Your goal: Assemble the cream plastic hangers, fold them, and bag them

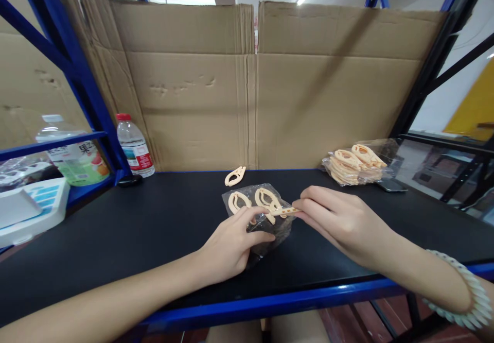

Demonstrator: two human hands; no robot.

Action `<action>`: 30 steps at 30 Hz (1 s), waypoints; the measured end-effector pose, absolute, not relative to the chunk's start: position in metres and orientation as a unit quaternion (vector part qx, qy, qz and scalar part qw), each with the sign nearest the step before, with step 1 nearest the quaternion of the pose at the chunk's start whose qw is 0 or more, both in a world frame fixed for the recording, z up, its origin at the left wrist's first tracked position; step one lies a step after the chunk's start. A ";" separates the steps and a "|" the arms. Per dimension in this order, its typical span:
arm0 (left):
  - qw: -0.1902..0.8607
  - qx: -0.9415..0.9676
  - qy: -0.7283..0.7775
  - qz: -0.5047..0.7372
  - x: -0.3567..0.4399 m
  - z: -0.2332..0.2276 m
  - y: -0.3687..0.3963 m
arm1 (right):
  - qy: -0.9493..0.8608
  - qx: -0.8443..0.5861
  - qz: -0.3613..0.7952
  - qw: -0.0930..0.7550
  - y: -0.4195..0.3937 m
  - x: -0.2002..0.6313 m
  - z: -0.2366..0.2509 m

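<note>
My left hand [235, 240] holds a clear plastic bag [283, 232] near its mouth, with index finger and thumb apart along the plastic. Inside the bag lie cream-coloured, teardrop-shaped hair clips [266, 199], two of them side by side on top. Between its thumb and fingers my right hand [343, 219] pinches another cream hair clip [285, 211], turned edge-on, with small orange-brown marks along its side. This clip's left end is at the bag, close to my left index fingertip. A single loose hair clip [235, 176] rests on the black table behind the bag.
A filled bag of cream clips [353, 164] lies at the back right, beside a phone-like flat object [392, 185]. A red-capped water bottle [135, 147] stands at the back left. Cardboard panels [193, 90] wall off the rear. A blue rail [270, 304] edges the table's front.
</note>
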State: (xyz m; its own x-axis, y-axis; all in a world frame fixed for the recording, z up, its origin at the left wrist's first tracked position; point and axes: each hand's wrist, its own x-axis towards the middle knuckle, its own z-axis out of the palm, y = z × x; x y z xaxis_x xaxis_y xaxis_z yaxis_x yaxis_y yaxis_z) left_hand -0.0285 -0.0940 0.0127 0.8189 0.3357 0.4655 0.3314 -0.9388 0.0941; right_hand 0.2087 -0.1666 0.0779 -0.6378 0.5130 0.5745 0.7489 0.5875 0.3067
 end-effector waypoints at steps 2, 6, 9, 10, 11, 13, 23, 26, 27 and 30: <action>0.007 0.955 0.175 0.240 -0.028 0.013 -0.094 | -0.868 -0.358 -0.264 0.221 -0.166 0.206 0.078; 0.015 0.959 0.180 0.220 -0.029 0.012 -0.094 | -0.875 -0.333 -0.280 0.211 -0.168 0.202 0.076; 0.012 0.962 0.178 0.207 -0.029 0.012 -0.094 | -0.864 -0.349 -0.283 0.228 -0.172 0.203 0.080; 0.012 0.962 0.180 0.204 -0.029 0.012 -0.094 | -0.859 -0.358 -0.278 0.238 -0.173 0.204 0.083; 0.013 0.962 0.182 0.202 -0.029 0.013 -0.094 | -0.856 -0.365 -0.271 0.248 -0.175 0.205 0.086; 0.015 0.962 0.184 0.199 -0.029 0.013 -0.094 | -0.854 -0.367 -0.264 0.258 -0.177 0.207 0.090; 0.013 0.962 0.163 0.217 -0.028 0.012 -0.092 | -0.840 -0.293 -0.415 0.193 -0.152 0.182 0.042; 0.012 0.962 0.167 0.215 -0.028 0.011 -0.092 | -0.836 -0.308 -0.428 0.152 -0.131 0.175 0.019; 0.013 0.962 0.169 0.216 -0.028 0.010 -0.092 | -0.834 -0.321 -0.427 0.137 -0.125 0.175 0.012; 0.013 0.960 0.172 0.221 -0.029 0.008 -0.090 | -0.822 -0.357 -0.428 0.114 -0.117 0.174 0.000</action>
State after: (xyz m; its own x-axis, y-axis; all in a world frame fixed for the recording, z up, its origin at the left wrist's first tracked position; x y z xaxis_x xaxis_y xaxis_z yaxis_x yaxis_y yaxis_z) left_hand -0.0289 -0.0903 0.0075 0.8431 0.3363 0.4195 0.3248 -0.9404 0.1012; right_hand 0.1742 -0.1167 0.0000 -0.7188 0.4906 0.4926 0.6849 0.3786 0.6225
